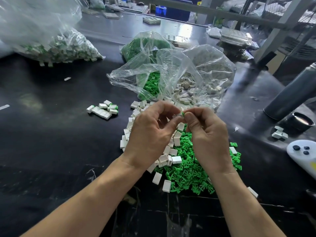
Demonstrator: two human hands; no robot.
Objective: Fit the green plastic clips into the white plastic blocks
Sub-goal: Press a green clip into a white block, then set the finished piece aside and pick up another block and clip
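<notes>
Fingers: our left hand pinches a white block; our right hand pinches a green clip against it.
Supply: loose clips at 6 o'clock, blocks at 7.
Done pieces: small cluster at 9 o'clock.
Risk: we judge a tilted clip could jam or slip free.

Both bare forearms reach in from the bottom edge, converging at centre. Left hand back-up, fingers curled, thumb and forefinger pinched. Right hand mirrors it (thumb tip meeting the left's fingertips). Wrists slightly bent inward.
</notes>
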